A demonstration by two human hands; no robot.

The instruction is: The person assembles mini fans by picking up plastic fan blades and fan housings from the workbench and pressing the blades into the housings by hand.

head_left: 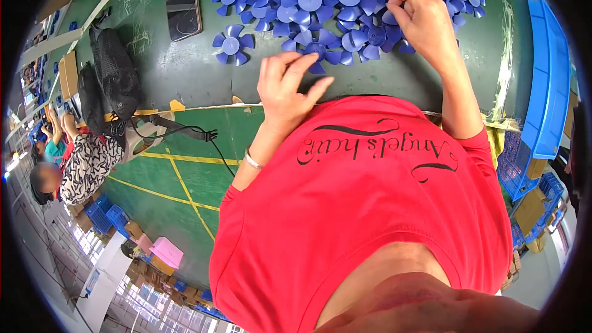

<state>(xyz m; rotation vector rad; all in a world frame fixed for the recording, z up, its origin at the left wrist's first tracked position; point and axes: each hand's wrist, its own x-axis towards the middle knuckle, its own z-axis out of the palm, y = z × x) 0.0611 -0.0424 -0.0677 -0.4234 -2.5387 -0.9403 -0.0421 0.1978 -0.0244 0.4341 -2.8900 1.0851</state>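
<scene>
Many blue plastic fan wheels (309, 0) lie heaped on the dark green table (203, 71). My left hand (287, 89) is at the near edge of the heap, its thumb apart from the fingers and its index fingertip at a fan wheel (316, 51); nothing shows in its grasp. Over the heap's right part is my right hand (422, 21), fingers bent and thumb apart, holding nothing visible. One fan wheel (230, 45) lies apart, left of the heap.
A phone (183, 1) lies at the table's back left. Black mesh bags (116, 71) and a cable (216, 148) are at the left. Blue bins (549, 80) stand along the right edge. Another person (89, 166) sits far left.
</scene>
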